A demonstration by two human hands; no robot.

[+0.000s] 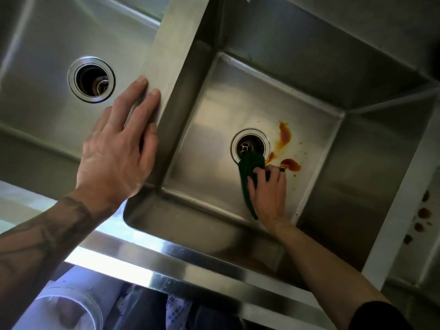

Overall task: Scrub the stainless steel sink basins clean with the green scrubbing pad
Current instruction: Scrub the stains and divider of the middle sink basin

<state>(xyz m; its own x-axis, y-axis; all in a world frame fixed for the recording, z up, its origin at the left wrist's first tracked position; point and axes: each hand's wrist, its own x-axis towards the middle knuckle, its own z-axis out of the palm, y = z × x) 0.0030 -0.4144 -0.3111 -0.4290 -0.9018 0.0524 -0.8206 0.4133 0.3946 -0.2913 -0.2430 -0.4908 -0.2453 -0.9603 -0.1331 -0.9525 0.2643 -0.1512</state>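
Observation:
Two stainless steel basins fill the view. In the right basin (pixel 214 129), my right hand (pixel 267 191) grips the green scrubbing pad (pixel 248 171) against the floor, just below the drain (pixel 250 146). Orange-brown sauce stains (pixel 284 135) lie to the right of the drain and beside my fingertips. My left hand (pixel 119 148) rests with straight fingers on the steel divider (pixel 176 58) between the basins. The left basin (pixel 47 44) has an open drain (pixel 91 79) and looks free of stains.
Brown drips (pixel 422 219) mark the ledge to the right of the right basin. The sink's front rim (pixel 166 258) runs across the bottom. Below it are white cylindrical objects (pixel 69 303).

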